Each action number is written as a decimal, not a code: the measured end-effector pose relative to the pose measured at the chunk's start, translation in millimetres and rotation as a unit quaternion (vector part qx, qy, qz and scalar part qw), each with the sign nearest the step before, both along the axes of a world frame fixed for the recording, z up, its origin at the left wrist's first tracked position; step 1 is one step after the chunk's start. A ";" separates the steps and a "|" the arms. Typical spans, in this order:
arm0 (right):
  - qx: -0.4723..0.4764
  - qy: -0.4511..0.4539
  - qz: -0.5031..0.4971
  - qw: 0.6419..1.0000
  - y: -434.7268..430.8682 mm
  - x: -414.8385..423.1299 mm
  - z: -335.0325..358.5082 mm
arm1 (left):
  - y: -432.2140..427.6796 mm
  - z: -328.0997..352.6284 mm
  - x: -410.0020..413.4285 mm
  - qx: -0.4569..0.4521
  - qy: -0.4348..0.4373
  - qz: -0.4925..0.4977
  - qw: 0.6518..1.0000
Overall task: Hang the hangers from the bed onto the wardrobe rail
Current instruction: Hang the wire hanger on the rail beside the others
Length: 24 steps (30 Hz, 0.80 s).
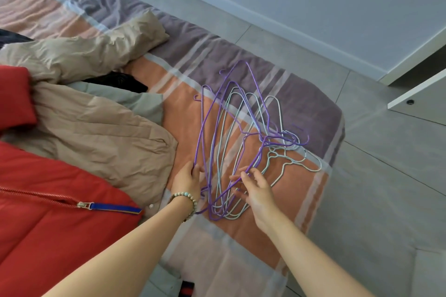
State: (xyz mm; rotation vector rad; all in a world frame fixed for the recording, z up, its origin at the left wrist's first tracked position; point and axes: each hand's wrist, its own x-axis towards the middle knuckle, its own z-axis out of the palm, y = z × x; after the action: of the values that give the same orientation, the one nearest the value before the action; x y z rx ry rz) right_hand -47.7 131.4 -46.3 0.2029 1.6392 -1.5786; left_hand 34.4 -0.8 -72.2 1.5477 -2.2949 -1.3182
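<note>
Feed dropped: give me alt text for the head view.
A tangled pile of purple and pale wire hangers lies on the striped bed. The left hand grips a purple hanger; the right hand reaches into the pile. A tan jacket and a red jacket lie alongside.

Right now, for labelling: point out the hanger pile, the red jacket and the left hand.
hanger pile (265,138): head view, crossing purple wires
red jacket (48,229): head view, quilted front
left hand (188,179): head view, back of hand

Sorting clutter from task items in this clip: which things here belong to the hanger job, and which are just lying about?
Job: purple hangers; pale blue hangers; bed; left hand, gripping a purple one; right hand, fingers spread over the pile.
Lying about: beige padded jacket; red zipped jacket; grey-green garment; black garment.
</note>
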 end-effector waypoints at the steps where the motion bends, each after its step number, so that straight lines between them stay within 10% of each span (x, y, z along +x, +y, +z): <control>1: -0.021 0.004 0.005 1.000 1.5 -4.1 13.3 | 2.0 12.6 -7.8 -0.006 0.018 0.007 1.000; 10: -0.128 0.117 0.045 0.984 43.0 -73.4 193.5 | 39.8 167.1 -111.0 0.079 0.165 -0.033 0.983; 24: -0.083 0.442 -0.101 0.887 185.3 -123.1 518.0 | 157.9 517.3 -188.4 0.272 0.151 -0.403 0.861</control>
State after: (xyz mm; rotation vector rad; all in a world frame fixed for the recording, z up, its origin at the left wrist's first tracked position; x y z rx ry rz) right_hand -170.8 316.7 471.7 -0.5404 2.1757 -2.1346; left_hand -154.0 157.0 445.1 0.2744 -2.5520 -2.3396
